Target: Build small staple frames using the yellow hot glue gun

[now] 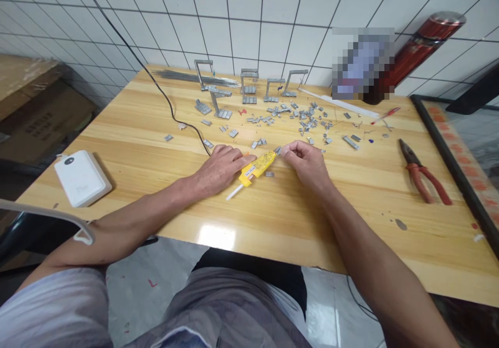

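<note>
A yellow glue gun (258, 168) lies slantwise on the wooden table, a white glue stick (234, 191) poking out of its rear. My left hand (222, 167) is closed around the far side of its body, with part of the fingers hidden. At the nozzle end, my right hand (306, 162) pinches a small grey metal piece (277, 150). Another grey piece (270, 174) rests just below the gun. Behind the hands, many small grey pieces (310, 117) are scattered, and several little metal frames (221, 104) stand upright near the wall.
A white power bank (82, 178) sits at the left, and a black cable (171, 110) runs down to the gun. Red-handled pliers (423, 176) and a black-edged frame (448, 166) are at the right. Thin rods (195, 78), a red flask (417, 57) and a pen (385, 116) lie farther back.
</note>
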A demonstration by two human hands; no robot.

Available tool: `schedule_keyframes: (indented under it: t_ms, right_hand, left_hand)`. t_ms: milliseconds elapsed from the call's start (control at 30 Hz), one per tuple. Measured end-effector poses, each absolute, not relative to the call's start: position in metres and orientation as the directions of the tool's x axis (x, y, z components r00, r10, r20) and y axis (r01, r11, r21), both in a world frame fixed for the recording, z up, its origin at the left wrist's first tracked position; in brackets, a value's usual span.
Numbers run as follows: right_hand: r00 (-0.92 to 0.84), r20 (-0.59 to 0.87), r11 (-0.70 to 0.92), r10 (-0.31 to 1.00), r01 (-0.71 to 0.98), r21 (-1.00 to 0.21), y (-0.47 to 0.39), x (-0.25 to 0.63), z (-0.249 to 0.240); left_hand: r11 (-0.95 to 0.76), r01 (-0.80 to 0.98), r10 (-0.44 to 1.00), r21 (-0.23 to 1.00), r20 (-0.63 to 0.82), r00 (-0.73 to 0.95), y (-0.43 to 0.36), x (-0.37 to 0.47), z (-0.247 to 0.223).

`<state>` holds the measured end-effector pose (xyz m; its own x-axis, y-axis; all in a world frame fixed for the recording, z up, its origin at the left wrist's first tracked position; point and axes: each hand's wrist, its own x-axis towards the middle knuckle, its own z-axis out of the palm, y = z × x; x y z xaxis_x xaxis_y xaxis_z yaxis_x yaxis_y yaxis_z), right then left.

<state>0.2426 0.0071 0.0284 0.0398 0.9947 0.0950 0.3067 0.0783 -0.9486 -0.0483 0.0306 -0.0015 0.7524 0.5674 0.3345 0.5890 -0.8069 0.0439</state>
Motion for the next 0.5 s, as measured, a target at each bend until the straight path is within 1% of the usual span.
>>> schedule_keyframes:
  t_ms: [167,300,500]
  right_hand:
    - [0.03,0.1,0.085,0.995,0.316,-0.945,0.0067,0.2424,0.0308]
    - [0.042,0.084,0.067,0.996,0.312,-0.948,0.0081,0.2441,0.0283]
    - [0.055,0.096,0.073,0.994,0.323,-0.943,0.0088,0.2441,0.0276]
  left_hand:
    - [-0.796,0.604,0.584,0.048,0.324,0.744,0.0305,-0.0478,-0.001]
    - [-0.809,0.587,0.552,0.029,0.378,0.743,0.031,-0.0474,-0.0017]
    - [-0.821,0.569,0.525,0.042,0.447,0.724,0.0308,-0.0472,-0.0022]
